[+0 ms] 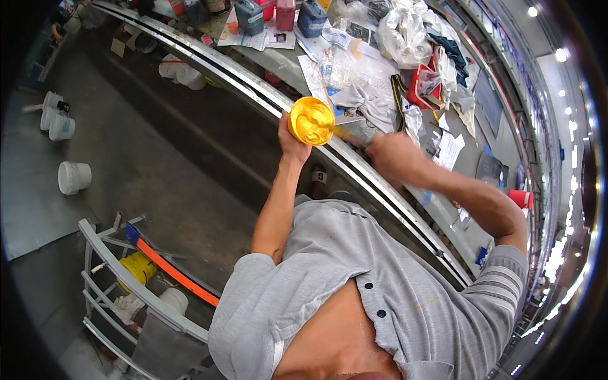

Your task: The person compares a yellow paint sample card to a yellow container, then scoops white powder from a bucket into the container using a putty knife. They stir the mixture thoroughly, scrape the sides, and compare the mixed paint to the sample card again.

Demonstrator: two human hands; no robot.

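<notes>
Lit brightly overall from ceiling lamps (561, 55) strung along the rim from 2 to 4 o'clock, burnt out to white there. Dimmer over the floor (171, 164) at 10 o'clock, crossed by a soft, dark shadow band. Glinting along the metal rail (247, 82) from 11 to 4 o'clock; glossy on the yellow paint (311, 121) at 12. Smeared by motion at the right hand (396, 156), towards 2 o'clock; sharp on the grey shirt (354, 253) at 5. Bowed strongly along straight edges towards the rim; vignetted to black at all corners.
</notes>
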